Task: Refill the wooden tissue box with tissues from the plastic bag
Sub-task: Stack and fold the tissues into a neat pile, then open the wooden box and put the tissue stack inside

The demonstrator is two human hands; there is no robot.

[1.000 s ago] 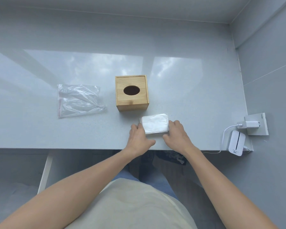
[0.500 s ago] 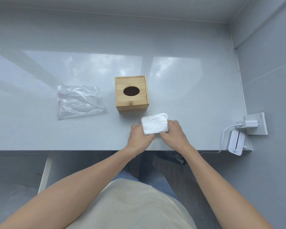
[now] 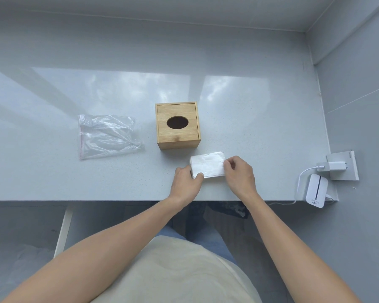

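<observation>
A white stack of tissues [image 3: 207, 164] lies flat on the grey counter, just in front of the wooden tissue box [image 3: 177, 125]. The box stands upright with its lid on and its dark oval slot facing up. My left hand [image 3: 185, 183] holds the stack's near left corner with thumb on top. My right hand [image 3: 238, 172] pinches the stack's right edge with its fingertips. The clear plastic bag [image 3: 106, 135] lies flat and looks empty, to the left of the box.
The counter's front edge [image 3: 96, 200] runs just below my hands. At the far right, a white charger [image 3: 331, 166] sits in a wall socket, with a white device [image 3: 316, 190] and cable beside it. Walls close off the back and the right.
My right hand has shifted from the stack's near right corner up to its right edge and now pinches it. The left hand stays at the near left corner.
</observation>
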